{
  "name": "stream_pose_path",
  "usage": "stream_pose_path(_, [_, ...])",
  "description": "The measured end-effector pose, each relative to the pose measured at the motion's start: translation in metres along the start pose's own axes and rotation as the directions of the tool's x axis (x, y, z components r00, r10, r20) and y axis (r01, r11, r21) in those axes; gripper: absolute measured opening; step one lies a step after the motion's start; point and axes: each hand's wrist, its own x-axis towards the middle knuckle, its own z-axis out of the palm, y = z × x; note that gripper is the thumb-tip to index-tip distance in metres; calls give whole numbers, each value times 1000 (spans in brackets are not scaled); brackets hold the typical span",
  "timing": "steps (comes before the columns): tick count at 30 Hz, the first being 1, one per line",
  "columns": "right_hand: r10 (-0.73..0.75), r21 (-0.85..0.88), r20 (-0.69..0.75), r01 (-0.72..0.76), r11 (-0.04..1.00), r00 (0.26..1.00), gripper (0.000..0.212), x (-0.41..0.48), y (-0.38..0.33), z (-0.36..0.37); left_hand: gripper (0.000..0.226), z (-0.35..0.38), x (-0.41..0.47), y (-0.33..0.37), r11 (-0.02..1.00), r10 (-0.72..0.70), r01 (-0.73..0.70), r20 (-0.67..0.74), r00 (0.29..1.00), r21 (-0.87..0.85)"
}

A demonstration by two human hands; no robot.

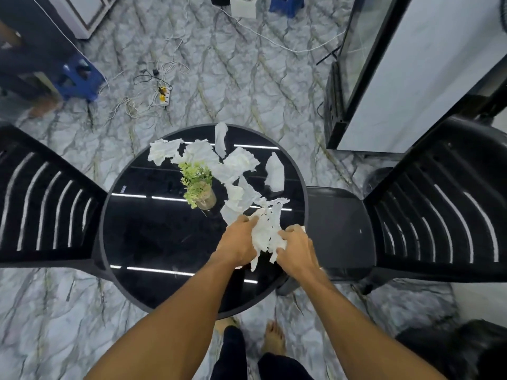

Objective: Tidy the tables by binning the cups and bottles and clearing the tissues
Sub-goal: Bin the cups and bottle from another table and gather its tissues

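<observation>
Crumpled tissue bunch (pixel 267 231), white, held over the near right part of the round black table (pixel 153 242). The bunch lies between the two hands and touches both. Its near tail hangs down between the wrists. Its far end runs into the loose tissues (pixel 238 163) spread across the tabletop, and whether it is joined to them or only overlaps them cannot be made out.

The left hand (pixel 238 242) grips the left side of the bunch with its fingers curled. Its fingertips are buried in the paper and cannot be seen. The right hand (pixel 295 248) grips the right side with its knuckles up and its fingers bent into the folds. The palms of both hands are hidden.

The loose tissues lie over the far half of the table. A separate tissue (pixel 275 174) lies alone near the right rim, and a narrow tissue (pixel 220 138) overhangs the far edge. A small green plant (pixel 196 185) in a clear jar stands near the table's centre, beside the loose tissues and left of the bunch. Its leaves cover part of one sheet.

A black slatted chair (pixel 46 204) stands to the left of the table, and a second chair (pixel 439 209) stands to the right. Both are cut off by the frame edges. On the marble-patterned floor beyond the table lie a power strip (pixel 164 96) and tangled cables. Bare feet (pixel 274 338) show below the table's near rim.
</observation>
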Motion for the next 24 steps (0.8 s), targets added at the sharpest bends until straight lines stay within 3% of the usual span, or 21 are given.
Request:
stream_pose_path(4, [-181, -209, 61, 190, 959, 982, 33, 12, -1, 5, 50, 11, 5, -7, 998, 52, -53, -62, 997, -16])
stream_pose_path(7, [-264, -266, 99, 281, 922, 959, 28, 16, 1, 6, 31, 14, 3, -10, 998, 62, -61, -93, 994, 17])
stream_pose_path(9, [-282, -250, 72, 291, 924, 957, 23, 16, 1, 7, 33, 14, -1, -13, 999, 46, -43, -115, 992, 30])
stream_pose_path(11, [-283, -218, 50, 287, 933, 958, 23, 15, 0, 9, 50, 12, -4, -15, 999, 53, -53, -106, 993, 5])
stream_pose_path(13, [-288, -212, 63, 295, 932, 955, 41, 16, -3, 9, 58, 10, -4, -17, 998, 53, -54, -87, 995, -12])
stream_pose_path(14, [-274, -229, 79, 285, 931, 958, 47, 17, -5, 9, 49, 10, -3, -17, 999, 47, -47, -79, 996, 1])
stream_pose_path(16, [-201, -236, 85, 215, 948, 976, 33, 18, -9, 9, 27, 12, 1, -19, 999, 41, -39, -73, 996, 28])
stream_pose_path(18, [-93, -158, 67, 103, 982, 993, 21, 21, -10, 11, 24, 15, 3, -25, 999, 33, -34, -71, 997, -14])
stream_pose_path(20, [8, -51, 48, -6, 999, 999, 22, 21, -8, 12, 22, 13, 5, -32, 998, 23, -27, -81, 996, -51])
stream_pose_path(23, [62, 39, -18, -62, 997, 998, 13, 19, -11, 6, 2, -2, 1, -41, 994, 29, -43, -128, 991, -104])
stream_pose_path(24, [66, 55, -57, -63, 996, 996, 10, 17, -13, 2, 7, -8, 0, -40, 991, 41, -59, -146, 988, -117])
